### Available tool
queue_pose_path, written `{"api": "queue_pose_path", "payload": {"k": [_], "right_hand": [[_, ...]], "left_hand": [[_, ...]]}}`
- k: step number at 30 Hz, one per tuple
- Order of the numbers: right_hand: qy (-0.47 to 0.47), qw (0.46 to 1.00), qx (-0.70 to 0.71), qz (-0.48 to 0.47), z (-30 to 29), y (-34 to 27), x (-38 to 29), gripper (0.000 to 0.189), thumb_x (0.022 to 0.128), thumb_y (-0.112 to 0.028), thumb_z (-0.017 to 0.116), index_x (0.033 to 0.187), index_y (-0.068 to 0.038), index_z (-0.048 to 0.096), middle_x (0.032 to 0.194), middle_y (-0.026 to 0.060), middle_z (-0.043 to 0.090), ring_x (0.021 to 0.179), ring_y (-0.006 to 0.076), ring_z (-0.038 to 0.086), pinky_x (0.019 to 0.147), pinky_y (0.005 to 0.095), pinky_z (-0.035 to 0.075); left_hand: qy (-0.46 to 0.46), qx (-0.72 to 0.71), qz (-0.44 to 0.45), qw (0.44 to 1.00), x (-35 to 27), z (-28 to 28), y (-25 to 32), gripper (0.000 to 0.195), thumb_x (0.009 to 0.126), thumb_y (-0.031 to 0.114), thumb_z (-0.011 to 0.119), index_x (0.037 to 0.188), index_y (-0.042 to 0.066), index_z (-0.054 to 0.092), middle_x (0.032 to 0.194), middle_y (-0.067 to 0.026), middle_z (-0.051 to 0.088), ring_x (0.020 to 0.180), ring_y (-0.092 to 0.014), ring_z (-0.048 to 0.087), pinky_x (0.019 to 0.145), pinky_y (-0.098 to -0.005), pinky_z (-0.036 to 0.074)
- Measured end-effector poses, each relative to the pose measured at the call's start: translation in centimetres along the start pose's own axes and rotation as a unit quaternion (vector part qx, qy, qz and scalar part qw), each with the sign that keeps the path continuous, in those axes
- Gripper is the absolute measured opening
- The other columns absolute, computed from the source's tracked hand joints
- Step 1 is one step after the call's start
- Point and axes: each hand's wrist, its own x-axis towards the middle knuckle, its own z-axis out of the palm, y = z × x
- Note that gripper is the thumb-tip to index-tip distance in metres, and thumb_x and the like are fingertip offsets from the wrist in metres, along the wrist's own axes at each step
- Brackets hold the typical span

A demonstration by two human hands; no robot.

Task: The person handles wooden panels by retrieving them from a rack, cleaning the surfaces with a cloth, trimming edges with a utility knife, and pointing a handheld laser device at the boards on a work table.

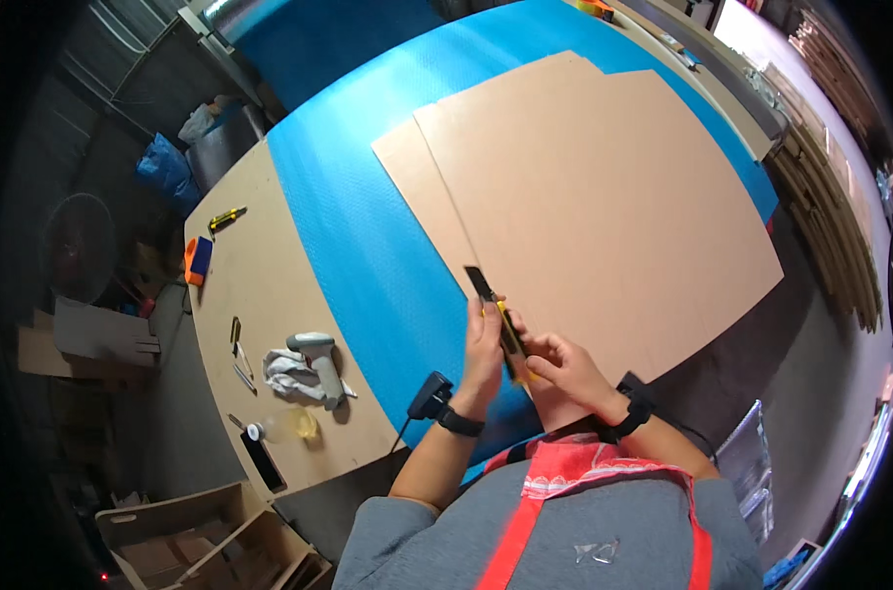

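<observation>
A snap-off utility knife with a yellow and black body is held between my two hands, its dark blade pointing away from me. My left hand grips its upper part, fingers extended along the handle. At the knife's lower end, my right hand has its fingers and thumb around the handle, part of the grip being hidden. Beneath the hands lie overlapping cardboard sheets, one jutting out on the left. They rest on blue bubble wrap that runs across the table.
On the wooden tabletop at left lie another utility knife, an orange and blue tape dispenser, a handheld scanner, a bottle and a phone. A cardboard box stands below; stacked cardboard is at right.
</observation>
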Motion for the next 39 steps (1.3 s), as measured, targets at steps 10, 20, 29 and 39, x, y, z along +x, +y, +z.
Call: {"api": "queue_pose_path", "payload": {"k": [10, 20, 29, 39], "right_hand": [[0.198, 0.761, -0.598, -0.157, -7.3, -1.4, 9.8, 0.052, 0.091, -0.03, 0.062, 0.136, -0.008, 0.048, 0.144, 0.0139, 0.046, 0.14, 0.0284, 0.034, 0.118, 0.0491, 0.02], [0.172, 0.746, -0.635, -0.107, -7.2, -2.4, 10.6, 0.054, 0.089, -0.031, 0.062, 0.138, -0.014, 0.047, 0.147, 0.009, 0.042, 0.142, 0.0242, 0.032, 0.12, 0.0488, 0.017], [0.173, 0.75, -0.629, -0.109, -7.4, -2.4, 10.9, 0.055, 0.088, -0.03, 0.064, 0.138, -0.014, 0.048, 0.147, 0.0085, 0.042, 0.141, 0.0246, 0.034, 0.12, 0.0486, 0.019], [0.186, 0.735, -0.64, -0.122, -7.5, -1.9, 10.4, 0.054, 0.089, -0.032, 0.062, 0.138, -0.014, 0.048, 0.148, 0.0085, 0.042, 0.142, 0.0239, 0.033, 0.12, 0.0479, 0.017]], "left_hand": [[0.096, 0.617, 0.189, 0.758, 17.4, -11.4, 8.4, 0.024, 0.099, 0.024, 0.06, 0.111, 0.004, 0.067, 0.076, -0.0054, 0.067, 0.066, -0.012, 0.062, 0.061, -0.028, 0.05], [0.111, 0.736, 0.309, 0.592, 36.1, -12.6, 13.6, 0.013, 0.089, 0.014, 0.052, 0.088, 0.01, 0.064, 0.087, -0.0154, 0.066, 0.083, -0.036, 0.063, 0.069, -0.0447, 0.046], [-0.05, 0.758, 0.253, 0.598, 30.2, -11.0, 11.1, 0.014, 0.079, 0.006, 0.054, 0.083, 0.014, 0.065, 0.079, -0.0077, 0.065, 0.078, -0.033, 0.061, 0.072, -0.044, 0.042], [-0.241, 0.716, 0.162, 0.635, 8.4, -8.2, 2.8, 0.019, 0.077, -0.002, 0.057, 0.087, 0.013, 0.063, 0.079, -0.0061, 0.061, 0.083, -0.027, 0.061, 0.077, -0.0396, 0.04]]}}
